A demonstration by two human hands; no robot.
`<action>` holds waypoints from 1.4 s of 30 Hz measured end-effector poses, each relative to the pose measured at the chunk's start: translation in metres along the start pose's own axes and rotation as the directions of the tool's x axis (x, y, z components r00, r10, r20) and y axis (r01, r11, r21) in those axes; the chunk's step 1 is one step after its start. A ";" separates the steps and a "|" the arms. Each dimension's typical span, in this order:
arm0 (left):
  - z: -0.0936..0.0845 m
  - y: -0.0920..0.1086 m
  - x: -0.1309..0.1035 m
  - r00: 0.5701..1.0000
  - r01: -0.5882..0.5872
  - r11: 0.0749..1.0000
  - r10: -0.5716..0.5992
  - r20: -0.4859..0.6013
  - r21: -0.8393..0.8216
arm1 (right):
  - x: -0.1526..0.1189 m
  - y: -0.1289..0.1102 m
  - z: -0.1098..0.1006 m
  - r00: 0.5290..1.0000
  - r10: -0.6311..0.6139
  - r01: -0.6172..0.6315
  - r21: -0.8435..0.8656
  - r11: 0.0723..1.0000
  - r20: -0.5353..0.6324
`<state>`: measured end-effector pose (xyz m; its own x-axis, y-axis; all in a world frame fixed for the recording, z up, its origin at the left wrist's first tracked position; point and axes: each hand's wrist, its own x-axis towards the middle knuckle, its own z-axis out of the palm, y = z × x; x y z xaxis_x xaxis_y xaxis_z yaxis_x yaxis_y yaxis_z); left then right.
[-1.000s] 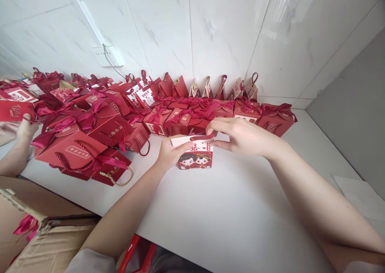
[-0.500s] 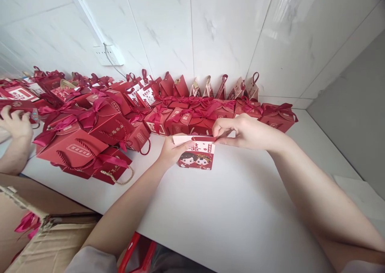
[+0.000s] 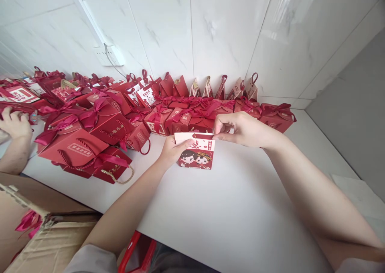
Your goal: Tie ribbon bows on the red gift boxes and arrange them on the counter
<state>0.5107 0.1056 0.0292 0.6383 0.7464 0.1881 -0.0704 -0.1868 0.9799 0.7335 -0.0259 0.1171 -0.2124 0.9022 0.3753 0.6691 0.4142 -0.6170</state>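
A small paper gift box, red below and pale above with a cartoon couple printed on it, stands on the white table. My left hand grips it at its left side, the thumb across the front. At its top right corner, my right hand pinches the end of a dark red ribbon that lies flat along the upper edge. The box's back and my left fingers behind it are hidden.
Red gift boxes with bows line the wall behind my hands. More boxes are piled to the left. A co-worker's hand touches a box at far left. An open cardboard carton and a red stool are at the near edge.
The box's pale upper part has tipped up a little and shows more of its face. My right fingers have shifted slightly at the ribbon's end. My left hand keeps its hold.
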 end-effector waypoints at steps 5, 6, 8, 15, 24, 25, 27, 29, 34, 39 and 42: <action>0.001 0.001 0.000 0.999 -0.016 1.000 0.017 -0.043 0.019 | 0.001 0.002 0.001 1.000 0.007 -0.007 -0.004 1.000 -0.008; 0.002 0.001 0.000 0.998 -0.021 0.999 0.022 -0.064 0.024 | 0.002 0.004 0.004 1.000 0.008 -0.008 0.002 1.000 -0.005; 0.002 0.002 -0.001 0.992 -0.040 0.999 0.044 -0.119 0.035 | 0.006 0.010 0.013 1.000 0.016 -0.017 0.032 0.999 0.021; -0.003 0.010 0.000 0.973 -0.136 0.989 0.143 -0.182 0.050 | 0.019 0.030 0.075 0.993 0.094 -0.047 0.466 0.884 -0.078; 0.000 0.026 -0.006 0.948 -0.156 0.977 0.190 -0.257 0.146 | 0.016 0.013 0.102 0.938 0.181 -0.021 0.473 0.881 -0.296; 0.001 0.027 -0.006 0.947 -0.157 0.976 0.192 -0.258 0.150 | 0.016 0.012 0.102 0.938 0.177 -0.020 0.463 0.886 -0.298; 0.001 0.026 -0.007 0.949 -0.151 0.978 0.184 -0.257 0.141 | 0.016 0.012 0.103 0.939 0.176 -0.022 0.460 0.888 -0.296; 0.001 0.025 -0.007 0.953 -0.145 0.982 0.171 -0.251 0.117 | 0.016 0.013 0.104 0.938 0.175 -0.010 0.484 0.875 -0.298; 0.000 0.020 -0.005 0.950 -0.167 0.981 0.188 -0.249 0.103 | 0.017 0.017 0.106 0.935 0.174 0.027 0.551 0.834 -0.308; -0.002 0.019 -0.004 0.942 -0.191 0.968 0.227 -0.248 0.163 | 0.017 0.020 0.108 0.939 0.169 0.034 0.569 0.821 -0.300; -0.003 0.018 -0.003 0.942 -0.210 0.961 0.248 -0.227 0.180 | 0.018 0.021 0.108 0.938 0.167 0.039 0.568 0.822 -0.305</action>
<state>0.5048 0.1020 0.0466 0.4094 0.8017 0.4354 -0.0634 -0.4511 0.8902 0.6670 0.0118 0.0355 0.1295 0.8783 0.4602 0.1367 0.4438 -0.8856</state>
